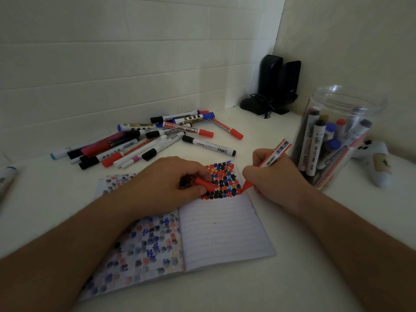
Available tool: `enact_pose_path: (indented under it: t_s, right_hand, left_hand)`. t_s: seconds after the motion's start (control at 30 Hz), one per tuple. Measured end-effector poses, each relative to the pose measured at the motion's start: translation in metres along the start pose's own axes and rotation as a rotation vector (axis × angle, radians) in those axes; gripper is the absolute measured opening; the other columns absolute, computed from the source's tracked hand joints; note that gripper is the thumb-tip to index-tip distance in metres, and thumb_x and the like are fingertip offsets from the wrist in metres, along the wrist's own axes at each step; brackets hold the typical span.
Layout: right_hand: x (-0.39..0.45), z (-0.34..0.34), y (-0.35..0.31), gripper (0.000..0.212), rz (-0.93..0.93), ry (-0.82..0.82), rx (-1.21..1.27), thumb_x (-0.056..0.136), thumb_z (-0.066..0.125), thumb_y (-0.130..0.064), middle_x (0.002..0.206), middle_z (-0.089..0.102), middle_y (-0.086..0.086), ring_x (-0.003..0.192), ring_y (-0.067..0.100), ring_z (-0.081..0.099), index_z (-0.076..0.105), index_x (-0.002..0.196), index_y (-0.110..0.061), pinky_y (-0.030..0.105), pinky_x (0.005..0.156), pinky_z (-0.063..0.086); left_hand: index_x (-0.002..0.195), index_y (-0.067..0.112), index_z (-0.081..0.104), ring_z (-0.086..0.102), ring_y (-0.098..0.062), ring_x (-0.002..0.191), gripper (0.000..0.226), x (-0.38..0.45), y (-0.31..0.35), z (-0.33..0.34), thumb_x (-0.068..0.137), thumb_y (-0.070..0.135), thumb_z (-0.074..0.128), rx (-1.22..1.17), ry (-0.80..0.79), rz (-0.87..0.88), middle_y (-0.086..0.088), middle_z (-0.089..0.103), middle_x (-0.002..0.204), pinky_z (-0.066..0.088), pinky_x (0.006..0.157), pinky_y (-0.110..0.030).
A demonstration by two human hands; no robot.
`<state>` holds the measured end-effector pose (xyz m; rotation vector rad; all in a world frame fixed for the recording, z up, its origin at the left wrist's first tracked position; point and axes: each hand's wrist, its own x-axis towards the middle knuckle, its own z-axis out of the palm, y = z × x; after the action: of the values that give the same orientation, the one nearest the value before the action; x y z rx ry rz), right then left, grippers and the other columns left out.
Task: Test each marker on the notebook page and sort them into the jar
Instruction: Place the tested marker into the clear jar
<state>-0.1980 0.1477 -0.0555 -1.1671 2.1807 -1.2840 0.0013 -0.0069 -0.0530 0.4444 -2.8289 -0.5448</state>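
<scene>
Marker (270,162) (red) touches notebook (225,226), right hand (267,174).

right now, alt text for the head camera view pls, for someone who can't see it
A person's right hand presses a red marker tip to a notebook page of coloured blots, while the left hand holds its red cap. A pile of markers lies behind; a clear jar of markers stands right.

a white desk surface (281,278) meets a white brick-patterned wall (112,52) at the back and a plain cream wall (349,41) on the right, with 2 black speakers (279,84) (cables tangled at their base) in the dim corner.
</scene>
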Motion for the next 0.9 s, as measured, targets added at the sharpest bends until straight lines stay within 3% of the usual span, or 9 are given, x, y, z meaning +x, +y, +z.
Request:
enact_pose_path:
  t_s: [0.17,0.53,0.7,0.9]
  right_hand:
    - [-0.0024,-0.0004,-0.0017,0.027,-0.009,-0.024,0.011,0.085,0.07,-0.012,0.058,0.058,0.01,0.047,0.017,0.056,0.048,0.069,-0.012,0.022,0.05,0.049]
    - [-0.0006,-0.0001,-0.0016,0.031,0.033,-0.002,0.056,0.084,0.068,-0.008,0.055,0.051,0.006,0.044,0.014,0.05,0.044,0.067,-0.014,0.02,0.046,0.045]
    - [0.0,-0.0004,0.0007,0.03,-0.007,-0.022,-0.034,0.082,0.069,-0.014,0.057,0.05,0.005,0.048,0.015,0.05,0.044,0.066,-0.016,0.025,0.051,0.05]
    - [-0.0022,-0.002,-0.0008,0.032,-0.07,0.027,0.028,0.082,0.07,-0.013,0.054,0.046,-0.001,0.049,0.014,0.042,0.044,0.063,-0.017,0.029,0.051,0.043]
  left_hand:
    - [0.123,0.048,0.062,0.053,0.008,0.104,0.03,-0.0002,0.0002,-0.0002,0.093,0.048,0.063,0.012,-0.007,0.002,0.029,0.061,0.112,0.046,0.092,-0.023]
    - [0.12,0.051,0.061,0.054,0.006,0.105,0.027,-0.001,0.0015,-0.0003,0.093,0.048,0.064,0.011,0.002,-0.004,0.029,0.062,0.112,0.048,0.094,-0.026]
    - [0.119,0.053,0.06,0.056,0.004,0.105,0.028,-0.0016,0.0018,-0.0012,0.091,0.052,0.063,-0.005,0.006,-0.026,0.025,0.064,0.115,0.05,0.094,-0.028]
    - [0.106,0.047,0.063,0.06,0.011,0.097,0.018,-0.0042,0.0039,-0.0027,0.091,0.041,0.07,-0.086,0.108,-0.067,0.028,0.065,0.105,0.051,0.083,-0.011]
